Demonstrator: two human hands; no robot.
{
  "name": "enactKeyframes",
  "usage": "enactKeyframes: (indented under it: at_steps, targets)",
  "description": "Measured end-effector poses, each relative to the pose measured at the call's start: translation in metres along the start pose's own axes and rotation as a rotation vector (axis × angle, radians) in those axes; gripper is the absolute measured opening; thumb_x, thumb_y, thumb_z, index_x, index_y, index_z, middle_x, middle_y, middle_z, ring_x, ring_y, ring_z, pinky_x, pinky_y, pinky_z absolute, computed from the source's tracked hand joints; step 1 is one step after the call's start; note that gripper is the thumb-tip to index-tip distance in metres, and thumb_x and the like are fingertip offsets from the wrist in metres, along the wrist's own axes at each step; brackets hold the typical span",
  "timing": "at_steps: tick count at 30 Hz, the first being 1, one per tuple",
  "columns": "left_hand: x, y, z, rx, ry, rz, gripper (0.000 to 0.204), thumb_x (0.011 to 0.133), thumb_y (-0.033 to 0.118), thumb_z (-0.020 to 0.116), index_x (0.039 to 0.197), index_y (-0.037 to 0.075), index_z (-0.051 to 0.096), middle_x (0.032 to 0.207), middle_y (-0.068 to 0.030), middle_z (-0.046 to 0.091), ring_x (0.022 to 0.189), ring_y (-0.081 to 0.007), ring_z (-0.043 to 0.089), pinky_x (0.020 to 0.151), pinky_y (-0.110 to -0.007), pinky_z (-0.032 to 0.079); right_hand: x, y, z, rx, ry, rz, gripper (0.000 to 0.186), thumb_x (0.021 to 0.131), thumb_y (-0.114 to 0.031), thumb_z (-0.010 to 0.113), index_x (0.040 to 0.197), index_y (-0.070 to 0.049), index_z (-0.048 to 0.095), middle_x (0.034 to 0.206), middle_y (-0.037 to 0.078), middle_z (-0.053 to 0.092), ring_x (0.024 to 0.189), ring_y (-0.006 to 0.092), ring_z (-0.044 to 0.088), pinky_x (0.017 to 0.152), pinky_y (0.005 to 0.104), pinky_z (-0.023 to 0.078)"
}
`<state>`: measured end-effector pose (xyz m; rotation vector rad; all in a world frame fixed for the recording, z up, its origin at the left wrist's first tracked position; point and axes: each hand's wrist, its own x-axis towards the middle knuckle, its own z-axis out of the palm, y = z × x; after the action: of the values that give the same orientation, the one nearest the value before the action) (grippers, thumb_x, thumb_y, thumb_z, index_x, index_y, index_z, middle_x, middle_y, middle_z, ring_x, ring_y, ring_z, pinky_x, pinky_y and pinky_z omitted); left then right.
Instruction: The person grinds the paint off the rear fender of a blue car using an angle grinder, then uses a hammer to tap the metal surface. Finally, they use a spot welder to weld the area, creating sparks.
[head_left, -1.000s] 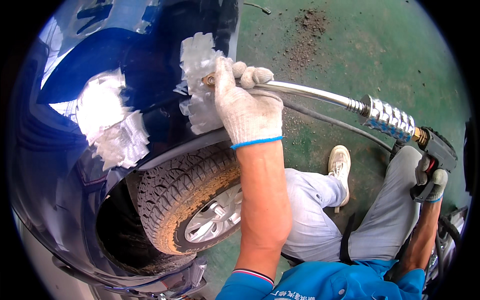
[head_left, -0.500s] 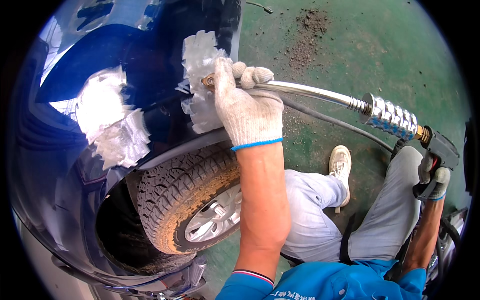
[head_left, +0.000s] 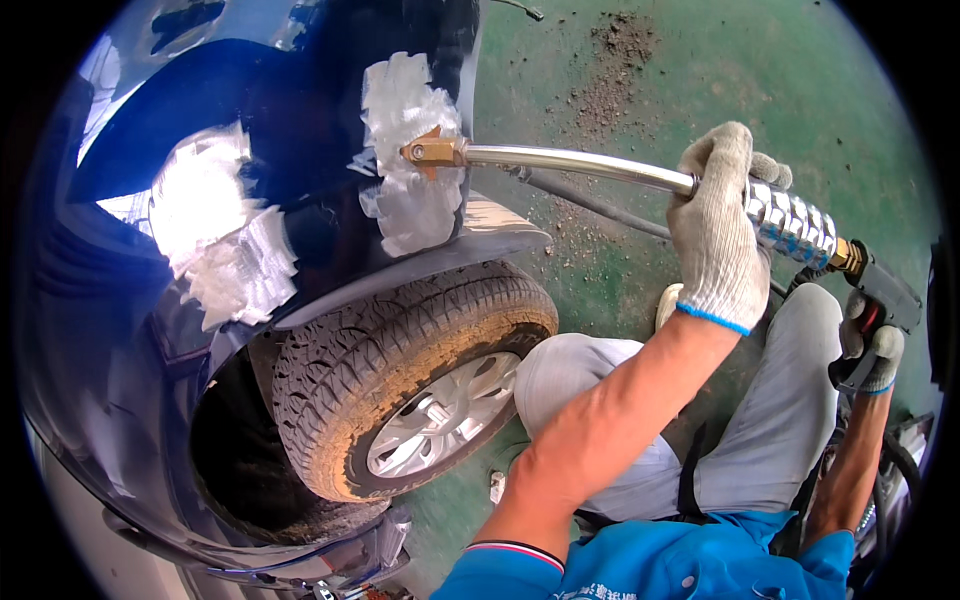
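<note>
A slide-hammer dent puller (head_left: 580, 165) spans from the dark blue car panel (head_left: 320, 130) to my right side. Its brass-coloured tip (head_left: 435, 152) touches a bare, sanded metal patch (head_left: 415, 205) on the panel. My left hand (head_left: 722, 225), in a white knitted glove, is closed round the front end of the ridged chrome sliding weight (head_left: 795, 228). My right hand (head_left: 872, 350), also gloved, grips the black pistol handle (head_left: 888, 295) at the tool's rear end. Part of the right fingers is hidden behind the handle.
A second sanded patch (head_left: 225, 225) lies further left on the car. Below the wheel arch is a muddy tyre (head_left: 420, 370) close to my knee. A grey cable (head_left: 590, 203) runs under the rod. Brown dirt (head_left: 622, 60) is scattered on the green floor.
My left hand has left the tip by the panel and moved right along the rod to the sliding weight. The tip remains against the sanded patch. My right hand stays on the handle.
</note>
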<state>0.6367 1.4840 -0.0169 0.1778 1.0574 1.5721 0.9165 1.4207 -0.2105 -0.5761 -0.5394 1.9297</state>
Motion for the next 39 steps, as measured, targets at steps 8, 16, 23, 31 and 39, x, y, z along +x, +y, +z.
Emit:
enactKeyframes:
  at_steps: [8, 16, 23, 31, 39]
  targets:
    - [0.006, -0.006, -0.015, 0.312, -0.301, 0.137, 0.043, 0.105, 0.051, 0.059, 0.112, 0.008, 0.06, 0.094, -0.0086, 0.07, 0.083, -0.0157, 0.068, 0.074, -0.031, 0.057, -0.008, -0.008, -0.007, 0.01, 0.031, -0.028, 0.065, 0.073, -0.029, 0.095, 0.114, 0.007, 0.059, 0.091, 0.011, 0.066, 0.049, 0.0162, 0.056, 0.043, 0.0279, 0.046]
    - [0.025, 0.13, -0.03, -0.177, 0.052, 0.324, 0.036, 0.106, 0.033, 0.063, 0.081, 0.007, 0.059, 0.069, -0.0056, 0.063, 0.065, -0.0221, 0.071, 0.067, -0.037, 0.068, -0.001, -0.022, -0.007, -0.046, -0.024, 0.064, 0.055, 0.074, -0.036, 0.091, 0.101, 0.0, 0.059, 0.06, 0.008, 0.058, 0.047, 0.0164, 0.053, 0.044, 0.0281, 0.043]
    - [0.07, 0.148, -0.064, -0.544, -0.785, 0.076, 0.059, 0.107, 0.061, 0.047, 0.074, 0.013, 0.056, 0.053, 0.0054, 0.032, 0.042, -0.0096, 0.027, 0.042, -0.025, 0.031, -0.016, -0.027, -0.031, -0.326, -0.077, -0.132, 0.068, 0.069, -0.051, 0.096, 0.1, -0.002, 0.06, 0.067, 0.006, 0.06, 0.052, 0.0163, 0.056, 0.048, 0.0297, 0.044]
    - [0.053, 0.151, -0.03, -0.152, 0.109, 0.277, 0.061, 0.108, 0.052, 0.054, 0.065, 0.016, 0.031, 0.051, 0.0041, 0.023, 0.043, -0.0114, 0.025, 0.043, -0.027, 0.034, -0.006, -0.028, -0.013, -0.076, 0.066, 0.157, 0.058, 0.079, -0.05, 0.086, 0.095, -0.001, 0.06, 0.062, 0.006, 0.057, 0.046, 0.0172, 0.052, 0.044, 0.0314, 0.039]
    - [0.056, 0.146, -0.038, -0.318, -0.545, 0.108, 0.041, 0.107, 0.04, 0.06, 0.079, 0.011, 0.057, 0.056, 0.0066, 0.029, 0.047, -0.0087, 0.03, 0.049, -0.025, 0.036, -0.011, -0.009, -0.005, -0.066, -0.05, -0.049, 0.052, 0.074, -0.037, 0.092, 0.097, -0.003, 0.06, 0.062, 0.005, 0.057, 0.045, 0.0158, 0.05, 0.044, 0.0291, 0.04]
